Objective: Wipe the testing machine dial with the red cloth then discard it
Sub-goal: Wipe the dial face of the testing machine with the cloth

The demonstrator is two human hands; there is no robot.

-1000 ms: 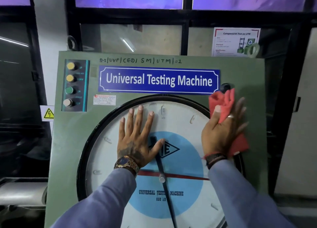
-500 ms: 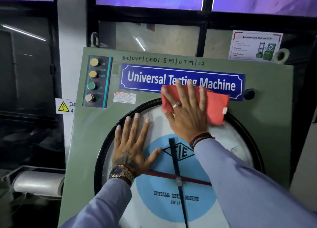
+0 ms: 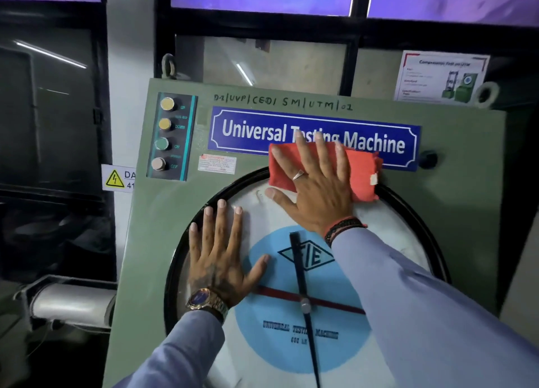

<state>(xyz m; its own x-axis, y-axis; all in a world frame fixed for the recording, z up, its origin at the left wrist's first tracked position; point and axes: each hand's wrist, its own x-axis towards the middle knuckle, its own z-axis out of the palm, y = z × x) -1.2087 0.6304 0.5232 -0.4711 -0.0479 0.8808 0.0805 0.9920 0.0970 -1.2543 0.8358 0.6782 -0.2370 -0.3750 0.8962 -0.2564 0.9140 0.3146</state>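
The testing machine's round dial [image 3: 388,236], white with a blue centre, black rim and black pointer, fills the green front panel [image 3: 151,227]. My right hand [image 3: 315,189] lies flat with fingers spread on the folded red cloth [image 3: 361,171], pressing it against the dial's top rim and the lower edge of the blue nameplate [image 3: 379,142]. My left hand [image 3: 218,256] rests flat and open on the left part of the dial face, holding nothing.
A column of push buttons [image 3: 164,135] sits at the panel's upper left, a black knob [image 3: 427,158] at its upper right. Behind are dark window frames, a poster [image 3: 437,78] and a yellow danger sign [image 3: 116,179]. A grey cylinder [image 3: 70,300] lies at lower left.
My right hand swept the red cloth from the dial's right edge leftward to its top. My left hand stayed planted on the dial. The camera view shifted left.
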